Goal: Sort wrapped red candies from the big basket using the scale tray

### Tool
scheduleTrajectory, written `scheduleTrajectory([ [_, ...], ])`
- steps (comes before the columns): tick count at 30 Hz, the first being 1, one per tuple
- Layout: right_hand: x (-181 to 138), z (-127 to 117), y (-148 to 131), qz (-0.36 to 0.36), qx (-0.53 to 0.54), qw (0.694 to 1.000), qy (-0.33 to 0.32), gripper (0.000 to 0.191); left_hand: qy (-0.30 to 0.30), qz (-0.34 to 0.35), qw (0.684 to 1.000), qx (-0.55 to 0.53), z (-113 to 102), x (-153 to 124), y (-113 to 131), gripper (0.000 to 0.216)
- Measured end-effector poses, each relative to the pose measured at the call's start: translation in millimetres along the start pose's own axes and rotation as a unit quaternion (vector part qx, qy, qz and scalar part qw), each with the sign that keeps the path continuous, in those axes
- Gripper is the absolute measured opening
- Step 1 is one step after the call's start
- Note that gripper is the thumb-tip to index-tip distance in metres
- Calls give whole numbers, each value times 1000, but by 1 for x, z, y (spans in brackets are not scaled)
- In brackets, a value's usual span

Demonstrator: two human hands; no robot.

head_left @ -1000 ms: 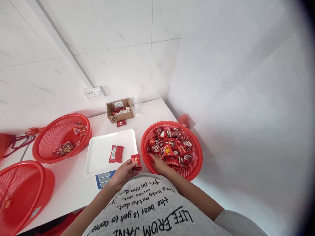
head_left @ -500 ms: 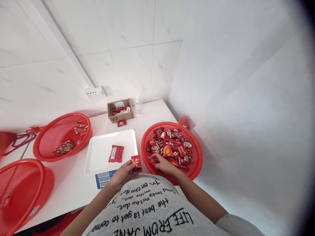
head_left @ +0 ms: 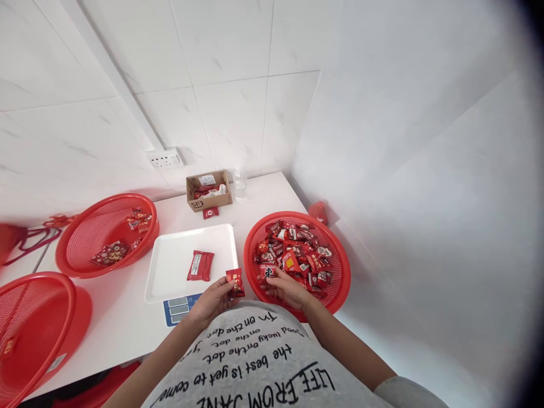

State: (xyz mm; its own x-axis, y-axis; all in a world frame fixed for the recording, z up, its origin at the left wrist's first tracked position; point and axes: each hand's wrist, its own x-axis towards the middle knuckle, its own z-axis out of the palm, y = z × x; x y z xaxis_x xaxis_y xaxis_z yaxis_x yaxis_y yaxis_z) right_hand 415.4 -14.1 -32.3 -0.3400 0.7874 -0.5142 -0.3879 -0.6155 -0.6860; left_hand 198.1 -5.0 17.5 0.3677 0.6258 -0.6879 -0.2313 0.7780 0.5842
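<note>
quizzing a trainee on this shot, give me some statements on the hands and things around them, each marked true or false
1. The left hand holds a small red packet. True.
2. The right hand holds nothing. False: it holds a lettered packet at the heaped basket.
3. A clear bottle stands beside the cardboard box. True.
4. The labelled red pouch lies inside that box. False: it lies on the white tray of the scale.
5. The person wears a grey shirt with black lettering. True.
6. The lower-left basket is heaped with packets. False: just one small item shows in it.
</note>
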Motion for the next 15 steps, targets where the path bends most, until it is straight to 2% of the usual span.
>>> scheduleTrajectory([
  [2, 4, 2, 2, -12, -33, 998, 48, 25, -1, -1, 1000, 7, 0, 0, 0, 25],
  [5, 10, 2, 6, -31, -69, 992, 98, 36, -3, -3, 1000, 11, -1, 0, 1, 27],
  [15, 11, 0, 7, -116, -120, 972, 166, 42, 2, 0, 1000, -7, 1, 0, 2, 22],
])
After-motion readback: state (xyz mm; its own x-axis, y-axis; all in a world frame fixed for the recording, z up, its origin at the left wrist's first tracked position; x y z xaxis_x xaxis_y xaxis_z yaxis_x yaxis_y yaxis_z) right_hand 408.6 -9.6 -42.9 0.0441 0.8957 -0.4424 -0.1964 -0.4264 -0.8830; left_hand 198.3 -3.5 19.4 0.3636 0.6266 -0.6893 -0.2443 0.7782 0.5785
